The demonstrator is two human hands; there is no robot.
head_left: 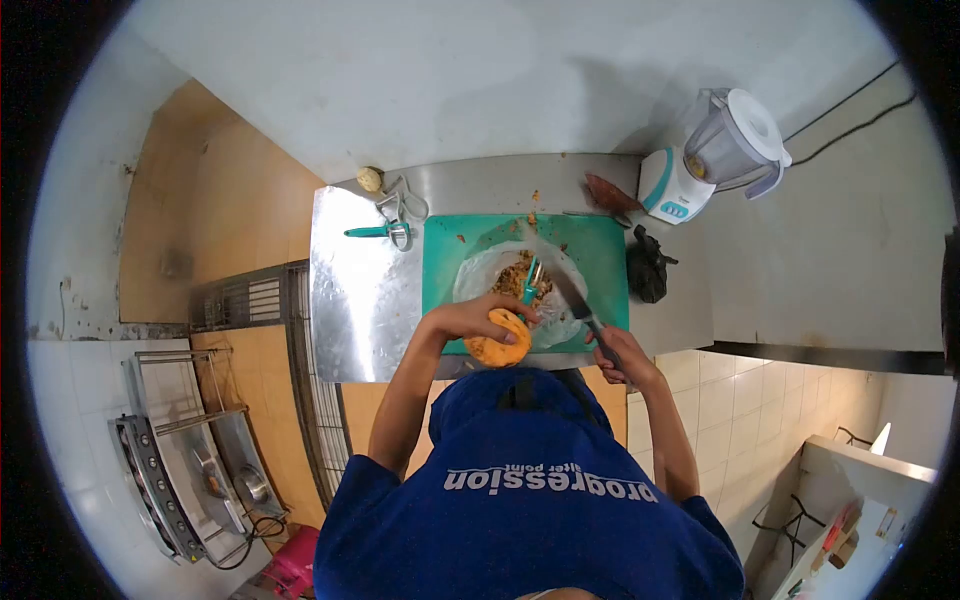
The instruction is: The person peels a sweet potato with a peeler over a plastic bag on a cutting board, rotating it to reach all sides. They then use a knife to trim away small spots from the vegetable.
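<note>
Steel shines on the bench (352,335) at our left, where a teal-handled tool (368,231) lies beside the green cutting board (440,250). Next comes our left hand (466,318), curved over and clamped on a hollow, orange-fleshed piece (497,351) near the board's front edge, its opening showing between thumb and fingers; we cannot tell which fruit or squash it is. We do best to grip it by the outer side, fingertips tucked out of the blade's line, and to steady it low over the board rather than at the edge close to our shirt. Just beyond, a clear plastic bag (474,277) lies spread on the board with scraps (512,283) on it and a teal peeler (530,286) among them; we should mind that loose handle. Farther right, our right hand (627,358) is closed around the dark handle of a knife (584,309), whose blurred blade slants forward and left over the bag, apart from the piece. Short, slow strokes, angled away from our left fingers, suit such a long blade. A black bag (650,266) and a blender (722,150) stand beyond.
</note>
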